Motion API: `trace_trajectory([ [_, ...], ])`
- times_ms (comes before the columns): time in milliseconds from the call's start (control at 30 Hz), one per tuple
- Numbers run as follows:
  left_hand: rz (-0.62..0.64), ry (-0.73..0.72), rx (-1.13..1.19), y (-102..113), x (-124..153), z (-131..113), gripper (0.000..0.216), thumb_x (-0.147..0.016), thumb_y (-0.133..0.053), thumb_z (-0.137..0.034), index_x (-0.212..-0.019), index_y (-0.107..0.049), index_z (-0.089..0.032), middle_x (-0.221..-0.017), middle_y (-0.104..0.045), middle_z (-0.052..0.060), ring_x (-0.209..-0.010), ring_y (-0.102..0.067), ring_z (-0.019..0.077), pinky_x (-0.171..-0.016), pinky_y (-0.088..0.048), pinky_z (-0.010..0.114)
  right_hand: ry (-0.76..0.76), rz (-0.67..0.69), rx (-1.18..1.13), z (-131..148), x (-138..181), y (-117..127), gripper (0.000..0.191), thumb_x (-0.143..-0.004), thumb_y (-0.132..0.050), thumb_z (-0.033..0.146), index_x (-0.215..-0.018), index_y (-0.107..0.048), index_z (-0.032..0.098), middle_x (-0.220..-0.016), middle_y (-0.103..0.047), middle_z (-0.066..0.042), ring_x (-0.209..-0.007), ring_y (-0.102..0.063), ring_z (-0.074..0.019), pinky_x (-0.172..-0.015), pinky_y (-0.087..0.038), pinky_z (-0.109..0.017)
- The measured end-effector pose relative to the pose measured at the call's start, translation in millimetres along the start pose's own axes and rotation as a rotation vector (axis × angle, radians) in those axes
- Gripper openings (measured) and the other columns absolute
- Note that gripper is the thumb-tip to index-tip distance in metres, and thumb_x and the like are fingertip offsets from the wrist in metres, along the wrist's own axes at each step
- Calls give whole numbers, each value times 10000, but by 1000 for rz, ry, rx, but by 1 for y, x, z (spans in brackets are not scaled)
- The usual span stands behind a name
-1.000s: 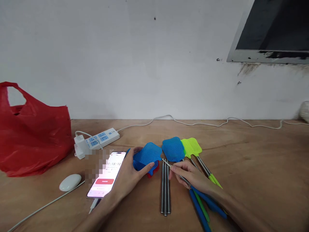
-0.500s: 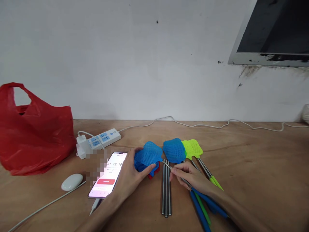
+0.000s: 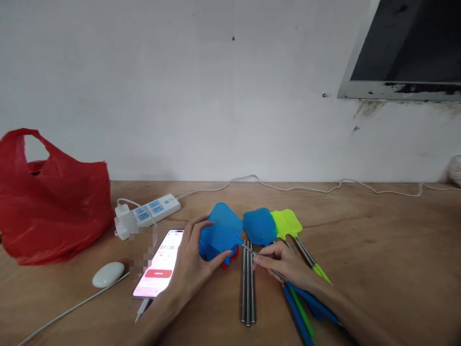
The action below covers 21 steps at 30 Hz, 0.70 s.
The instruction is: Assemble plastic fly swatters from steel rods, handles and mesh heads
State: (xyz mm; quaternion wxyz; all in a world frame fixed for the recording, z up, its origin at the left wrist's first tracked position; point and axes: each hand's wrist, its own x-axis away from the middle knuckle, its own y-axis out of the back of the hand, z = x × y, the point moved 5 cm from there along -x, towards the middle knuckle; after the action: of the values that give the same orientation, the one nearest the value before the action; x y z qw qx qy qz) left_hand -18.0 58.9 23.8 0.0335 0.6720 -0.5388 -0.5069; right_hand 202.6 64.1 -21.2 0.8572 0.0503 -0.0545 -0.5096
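A blue fly swatter is between my hands, its mesh head tilted up and its thin metal rod slanting down to the right. My left hand grips the head, fingers at its left edge and thumb at the bottom. With thumb and fingers closed, my right hand pinches the rod. Below the held head lie more blue mesh and a bit of a red head. Several loose metal rods lie side by side between my wrists. Blue handles and a green handle are partly under my right forearm.
Another blue swatter head and yellow-green swatters lie just beyond my right hand. A lit phone is beside my left forearm. Further left are a white mouse, a power strip and a red plastic bag.
The held blue swatter head has tilted up, its top edge rising clear of the mesh below. My left fingers have shifted slightly along its edge; the right hand stays on the rod.
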Motion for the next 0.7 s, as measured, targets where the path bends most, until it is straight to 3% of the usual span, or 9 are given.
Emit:
trace_trajectory([
  [333, 51, 44, 83, -4, 4, -2, 545, -757, -802, -414, -1190, -497, -285, -1300, -545, 79, -1192, -562, 336, -945, -499, 487, 15, -58, 36, -4, 1, 2, 454, -794, -703, 586, -733, -802, 146, -364, -402, 69, -347, -306, -71, -386, -172, -236],
  [700, 24, 168, 313, -7, 11, -6, 281, -851, -694, -341, -1042, -500, -270, -1266, -550, 71, -1155, -566, 285, -815, -516, 386, 29, -51, 26, -7, 3, -3, 479, -828, -681, 583, -819, -826, 127, -354, -415, 62, -334, -325, -68, -380, -188, -230],
])
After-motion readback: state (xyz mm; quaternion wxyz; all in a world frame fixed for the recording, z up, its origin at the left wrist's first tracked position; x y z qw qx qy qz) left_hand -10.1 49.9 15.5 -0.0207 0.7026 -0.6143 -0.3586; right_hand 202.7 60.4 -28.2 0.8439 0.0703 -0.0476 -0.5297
